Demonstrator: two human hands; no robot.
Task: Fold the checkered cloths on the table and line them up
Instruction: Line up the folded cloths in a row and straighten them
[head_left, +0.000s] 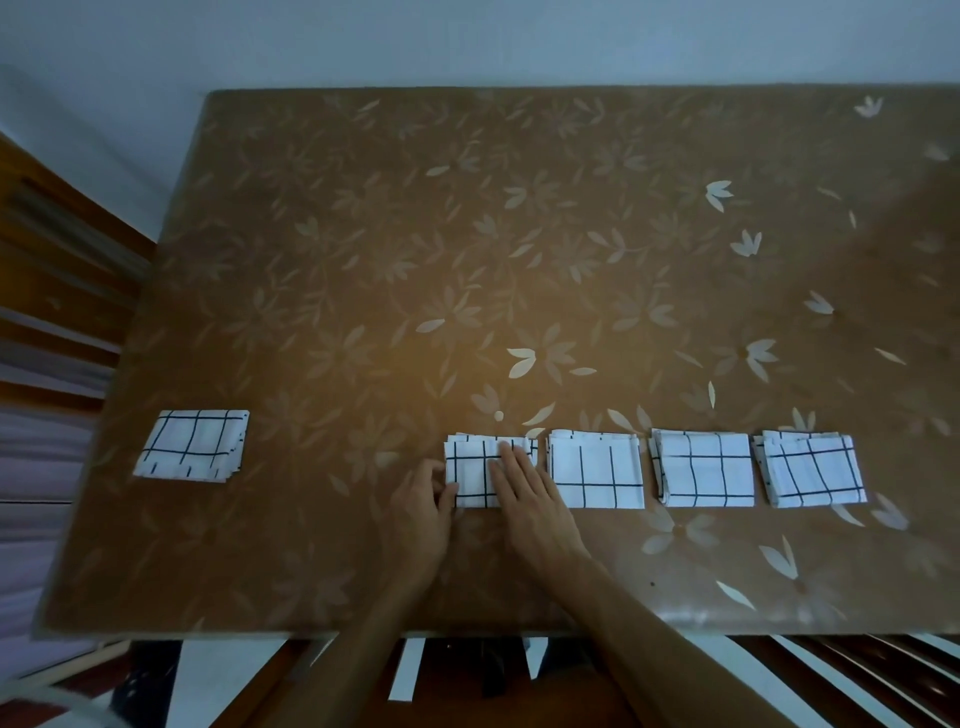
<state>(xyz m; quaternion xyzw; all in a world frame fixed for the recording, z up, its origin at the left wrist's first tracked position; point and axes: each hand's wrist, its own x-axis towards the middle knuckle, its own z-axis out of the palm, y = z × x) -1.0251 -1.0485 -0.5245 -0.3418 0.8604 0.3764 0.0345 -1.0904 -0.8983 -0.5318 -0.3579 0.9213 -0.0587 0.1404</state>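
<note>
Several white cloths with a black check lie folded into squares near the table's front edge. Three sit in a row on the right: one (596, 475), one (705, 470) and one (813, 470). A fourth folded cloth (472, 478) lies at the row's left end. My right hand (524, 493) rests flat on it with straight fingers. My left hand (423, 506) touches its left edge, fingers lightly curled against the fold. Another folded cloth (192, 444) lies apart at the far left.
The table (467, 234) carries a brown cover with a pale flower print. A wooden chair back (52, 291) stands at the left, and slats of another chair (831, 675) show below the front edge. A pale wall runs behind the table.
</note>
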